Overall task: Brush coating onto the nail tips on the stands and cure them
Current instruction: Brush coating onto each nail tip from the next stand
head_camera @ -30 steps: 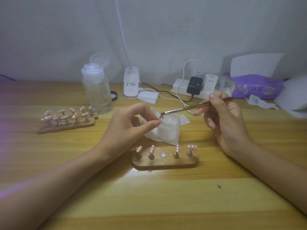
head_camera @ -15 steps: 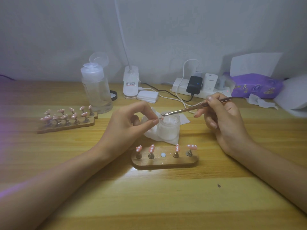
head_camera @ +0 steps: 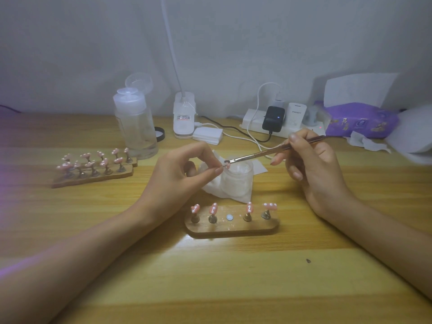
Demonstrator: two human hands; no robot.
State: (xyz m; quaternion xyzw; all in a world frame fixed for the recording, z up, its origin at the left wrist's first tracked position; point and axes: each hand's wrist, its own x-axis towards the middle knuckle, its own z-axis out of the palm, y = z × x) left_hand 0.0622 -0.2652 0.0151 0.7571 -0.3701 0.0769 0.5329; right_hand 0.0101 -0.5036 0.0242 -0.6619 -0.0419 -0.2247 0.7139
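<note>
The left hand (head_camera: 180, 174) is lifted over the desk (head_camera: 210, 277), with thumb and first finger curled and pinching a tiny thing (head_camera: 225, 166) that is too small to make out. The right hand (head_camera: 313, 169) is up too, and its fingers grip a thin brush (head_camera: 268, 152) like a pencil. The brush tip touches the tiny thing, just above a small white jar (head_camera: 238, 181). Both arms come in from the near corners and are cut off by the picture edge. Between them, close to the person, is a wooden stand (head_camera: 233, 226) with four pink nail tips (head_camera: 214, 208) on little posts, and one white spot in the middle of the row has no post. The desk in front of this stand is bare wood. Two more stands (head_camera: 93, 176) full of nail tips sit well off to the left, near a clear bottle (head_camera: 135, 127). Part of the jar hides behind the left hand's fingers. The purple pack (head_camera: 360, 120) at the back right is blurry.
</note>
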